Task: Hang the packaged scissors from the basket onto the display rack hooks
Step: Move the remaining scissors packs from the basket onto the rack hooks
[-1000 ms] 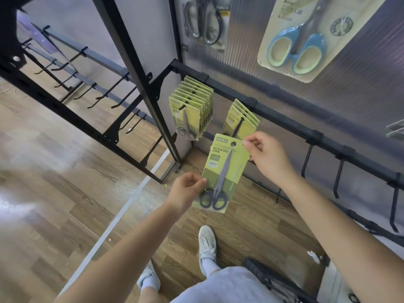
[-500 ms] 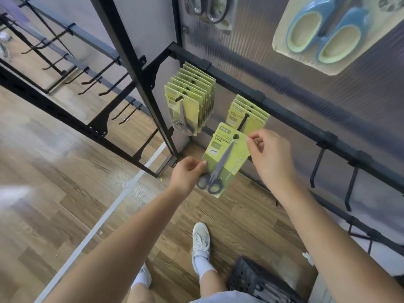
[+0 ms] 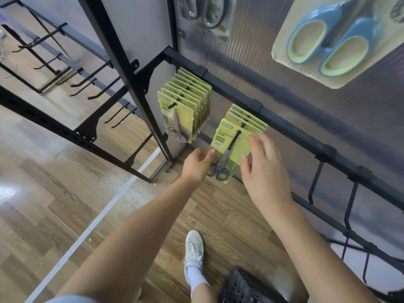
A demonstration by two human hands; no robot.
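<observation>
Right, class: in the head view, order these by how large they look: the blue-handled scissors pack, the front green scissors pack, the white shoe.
1. Blue-handled scissors pack, though nearness inflates it.
2. Front green scissors pack.
3. White shoe.

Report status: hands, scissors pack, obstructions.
Left hand pinches pack lower edge. Right hand open beside it. Pack threaded on hook. Nothing blocking.

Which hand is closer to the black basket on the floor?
The right. The right hand is by the front scissors pack on the hook, more directly above the basket; the left hand pinches that pack's lower left edge, farther off to the left.
</observation>
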